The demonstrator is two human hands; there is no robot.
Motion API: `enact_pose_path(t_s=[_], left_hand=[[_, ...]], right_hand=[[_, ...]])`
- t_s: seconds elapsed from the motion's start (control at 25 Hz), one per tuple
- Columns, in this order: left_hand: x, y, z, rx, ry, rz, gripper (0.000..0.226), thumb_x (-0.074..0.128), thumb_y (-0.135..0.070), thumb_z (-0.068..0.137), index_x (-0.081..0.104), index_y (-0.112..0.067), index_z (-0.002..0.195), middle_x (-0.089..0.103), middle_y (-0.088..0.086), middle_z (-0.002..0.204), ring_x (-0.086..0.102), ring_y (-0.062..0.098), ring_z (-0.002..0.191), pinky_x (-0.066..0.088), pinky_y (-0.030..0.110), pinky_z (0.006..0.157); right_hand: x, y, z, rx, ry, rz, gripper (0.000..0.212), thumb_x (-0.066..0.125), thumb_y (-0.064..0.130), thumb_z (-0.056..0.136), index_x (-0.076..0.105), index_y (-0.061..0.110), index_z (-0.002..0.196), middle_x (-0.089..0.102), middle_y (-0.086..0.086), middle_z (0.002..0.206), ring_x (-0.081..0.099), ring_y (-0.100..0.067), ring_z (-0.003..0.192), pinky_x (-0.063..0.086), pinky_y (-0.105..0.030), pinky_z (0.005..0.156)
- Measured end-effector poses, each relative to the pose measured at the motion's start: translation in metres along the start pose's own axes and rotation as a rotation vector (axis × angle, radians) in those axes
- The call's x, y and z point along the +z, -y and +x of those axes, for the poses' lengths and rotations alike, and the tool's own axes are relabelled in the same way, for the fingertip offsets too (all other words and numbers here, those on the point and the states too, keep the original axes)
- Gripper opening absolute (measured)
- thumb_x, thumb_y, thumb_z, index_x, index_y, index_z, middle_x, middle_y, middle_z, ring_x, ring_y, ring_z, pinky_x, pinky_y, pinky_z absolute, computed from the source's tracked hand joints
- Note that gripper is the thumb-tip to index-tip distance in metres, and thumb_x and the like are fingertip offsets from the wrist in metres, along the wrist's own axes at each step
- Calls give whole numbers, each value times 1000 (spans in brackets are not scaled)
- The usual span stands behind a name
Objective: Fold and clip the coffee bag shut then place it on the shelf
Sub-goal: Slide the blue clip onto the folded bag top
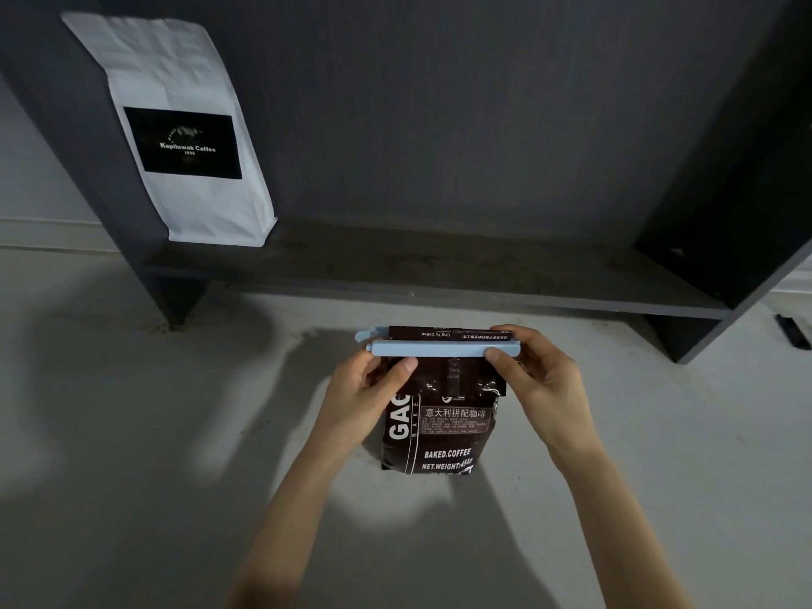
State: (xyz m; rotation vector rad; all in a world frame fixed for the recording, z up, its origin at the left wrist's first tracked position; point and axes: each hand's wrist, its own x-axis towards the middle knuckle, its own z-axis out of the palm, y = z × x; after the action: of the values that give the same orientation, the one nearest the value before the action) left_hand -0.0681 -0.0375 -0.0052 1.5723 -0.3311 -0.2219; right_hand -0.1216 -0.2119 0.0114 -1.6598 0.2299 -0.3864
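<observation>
2 coffee bags, 1 clip, 1 shelf unit and 2 bare hands are seen. 1 dark brown coffee bag [439, 432] is stood upright on the pale floor [132, 432] at the lower centre of the frame, in front of the shelf and not on it. Its top is folded over, and 1 light blue bag clip [444, 348] is laid horizontally across the fold; a second blue bar of the same clip is seen just behind at the left end, so the clip appears not fully snapped at that end.

The left hand [364, 397] is closed around the upper left edge of the bag, with the thumb pressed on the front just beneath the clip. The right hand [540, 380] is pinched on the right end of the clip, thumb in front and fingers curled behind the bag top.

On the brown bag, "GAC", "BAKE", "BAKED.COFFEE" and "NET.WEIGHT:454g" are read in white, along with a boxed line of Chinese characters; on the folded flap, "Ling Yu Coffee" is printed upside down.

1 white coffee bag [175, 125] is stood at the upper left of the frame, on the dark grey shelf [439, 265], leaned against its left wall. Its black label is marked "Kopiluwak Coffee" with "1896" below. A small black object [793, 331] is seen on the floor at the right edge; what it is cannot be told.
</observation>
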Motion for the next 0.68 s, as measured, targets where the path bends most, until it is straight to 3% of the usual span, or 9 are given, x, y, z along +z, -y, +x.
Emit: enact_pose_path(t_s=[0.2,0.28,0.4,0.52,0.68], left_hand=[[0,-1,1,-19,12,7,18,59,-15,81,61,-27,95,69,-22,82,62,-12,81,46,4,67],[0,-2,1,-20,16,8,18,59,-16,81,61,-29,93,69,-26,77,61,-14,81,45,3,66],[-1,-2,0,-22,13,16,19,59,-17,81,60,-33,91,66,-21,87,61,-14,81,45,3,66],[0,-4,-1,-20,26,9,18,58,-18,81,59,-33,91,64,-20,91,60,-16,82,44,2,66],[-2,-4,-3,-23,3,-41,27,55,-38,74,60,-29,99,68,-12,98,63,-6,89,45,3,71]], right_hand=[[2,4,-1,5,-4,51,20,60,7,80,60,26,85,65,0,76,61,0,61,49,-10,54],[2,4,-2,-2,-5,52,20,60,7,80,61,26,84,65,1,76,61,-3,63,48,-9,54],[1,2,-2,-17,2,2,22,62,10,79,60,32,82,65,1,78,60,-14,72,51,-12,59],[0,0,-1,-8,-16,12,22,62,10,79,60,32,82,65,2,78,59,-16,74,50,-11,59],[-1,-1,-1,-9,-19,-1,22,63,11,78,61,33,81,65,2,78,59,-16,73,51,-12,61]])
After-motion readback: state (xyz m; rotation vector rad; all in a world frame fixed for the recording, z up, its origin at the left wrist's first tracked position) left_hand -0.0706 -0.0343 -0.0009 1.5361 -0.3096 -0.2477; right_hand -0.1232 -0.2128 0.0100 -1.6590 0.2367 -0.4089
